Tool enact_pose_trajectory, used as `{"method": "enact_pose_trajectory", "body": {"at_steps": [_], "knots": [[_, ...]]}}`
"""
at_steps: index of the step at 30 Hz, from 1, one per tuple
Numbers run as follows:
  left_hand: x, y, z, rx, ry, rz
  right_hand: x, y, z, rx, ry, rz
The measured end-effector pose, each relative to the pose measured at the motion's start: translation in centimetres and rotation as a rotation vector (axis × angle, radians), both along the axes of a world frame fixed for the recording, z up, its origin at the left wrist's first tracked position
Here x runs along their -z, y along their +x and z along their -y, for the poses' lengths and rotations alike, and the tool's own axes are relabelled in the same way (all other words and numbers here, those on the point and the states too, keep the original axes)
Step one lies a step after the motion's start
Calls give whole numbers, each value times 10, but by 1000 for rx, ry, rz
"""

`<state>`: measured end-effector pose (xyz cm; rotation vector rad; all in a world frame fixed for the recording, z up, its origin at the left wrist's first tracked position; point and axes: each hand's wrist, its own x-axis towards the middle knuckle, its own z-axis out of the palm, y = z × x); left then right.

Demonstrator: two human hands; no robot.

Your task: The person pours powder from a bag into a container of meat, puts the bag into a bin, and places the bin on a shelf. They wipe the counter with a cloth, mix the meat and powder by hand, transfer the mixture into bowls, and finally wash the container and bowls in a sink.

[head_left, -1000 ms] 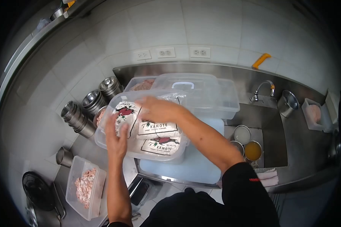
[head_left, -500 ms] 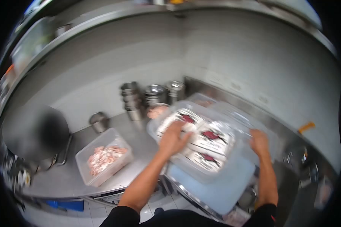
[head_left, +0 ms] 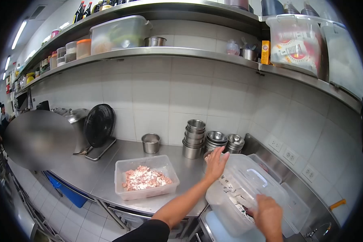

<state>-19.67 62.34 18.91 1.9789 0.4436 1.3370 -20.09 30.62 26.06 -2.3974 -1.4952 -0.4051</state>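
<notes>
A large clear plastic container (head_left: 226,205) holds several white packets (head_left: 234,194) with dark print. Its translucent lid (head_left: 276,188) is tilted over the container's right side, so part of the packets stays exposed on the left. My right hand (head_left: 269,215) is closed at the lid's near edge, with its fingertips partly hidden. At the container's far left corner is my left hand (head_left: 217,163), fingers stretched out and holding nothing. To the left, an open clear tub (head_left: 147,194) contains pink chopped meat (head_left: 135,176) with white powder on top.
Stacked steel pots (head_left: 193,141) and steel bowls (head_left: 216,138) stand along the wall beside a single steel pot (head_left: 151,144). A black fan (head_left: 99,126) is at the left. Above runs a loaded steel shelf (head_left: 181,51). A pale blue board (head_left: 215,228) lies under the container.
My left hand has left the packets and moved to the container's far left corner. My right hand has brought the lid over the container from the right. The head view has tilted up.
</notes>
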Motion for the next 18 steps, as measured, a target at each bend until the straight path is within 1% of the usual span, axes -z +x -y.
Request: {"method": "enact_pose_trajectory", "body": {"at_steps": [1, 4, 5, 7, 8, 10, 11, 13, 14, 16, 17, 18], "knots": [[-3, 6, -16, 13, -40, -70, -11, -23, -8, 30, -96, -92], [-33, 1, -29, 38, 62, -995, 33, -21, -11, -79, -83, 78], [-22, 11, -34, 1, 123, -961, 32, -20, -12, -67, -117, 44], [19, 36, -49, -67, 256, -909, 30, -23, -10, -36, -178, -40], [29, 40, -52, -4, 221, -948, 23, -26, -6, -44, -185, -88], [32, 47, -62, 115, 160, -1008, 5, -26, 0, -62, -188, -169], [29, 42, -57, 100, 155, -977, 10, -15, 3, -39, -105, -80], [33, 41, -60, 87, 263, -932, 28, 24, 17, 5, 57, 90], [35, 43, -65, 77, 323, -908, 31, 37, 17, 59, 94, 134], [58, 63, -85, 10, 372, -840, 36, 61, 16, 178, 166, 226], [68, 71, -90, -19, 394, -805, 47, 73, 17, 197, 59, 114], [64, 69, -87, 43, 336, -814, 63, 84, 15, 214, -46, 0]]}}
